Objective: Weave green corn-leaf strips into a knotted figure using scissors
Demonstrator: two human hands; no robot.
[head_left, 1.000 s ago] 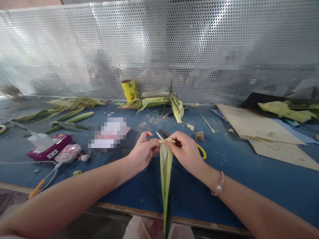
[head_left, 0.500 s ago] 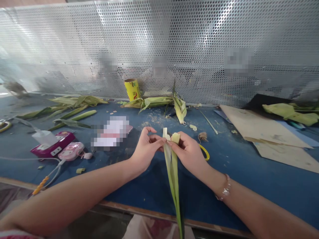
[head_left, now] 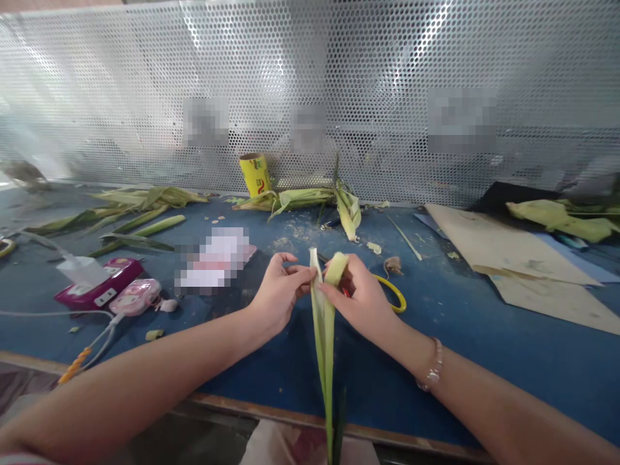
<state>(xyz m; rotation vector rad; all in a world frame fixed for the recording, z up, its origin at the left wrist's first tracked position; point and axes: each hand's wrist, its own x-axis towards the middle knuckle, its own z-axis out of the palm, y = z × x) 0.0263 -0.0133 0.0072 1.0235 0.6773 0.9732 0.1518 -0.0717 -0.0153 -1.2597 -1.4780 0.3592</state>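
Between my hands hangs a long pale green corn husk [head_left: 325, 329], its narrow leafy end trailing down past the table edge. My left hand [head_left: 285, 287] pinches the flat, whitish upper strip of it between thumb and fingers. The thumb and fingers of my right hand [head_left: 361, 290] grip the other strip, whose top curls over. The two strips stand slightly apart at the top. Just behind my right hand lies a yellow-handled pair of scissors [head_left: 398, 298], mostly hidden by that hand.
Corn husks [head_left: 295, 199] lie along the perforated metal screen [head_left: 378, 77] beside a yellow can [head_left: 254, 175]. A phone [head_left: 217, 261], purple power strip [head_left: 97, 284] and pink case [head_left: 135, 297] are at left. Cardboard sheets [head_left: 489, 242] lie at right, near a twine bundle [head_left: 392, 265].
Both hands have shifted slightly left with the husk. Its two top strips are spread further apart, and the right one curls over more. More of the scissors' yellow handle shows.
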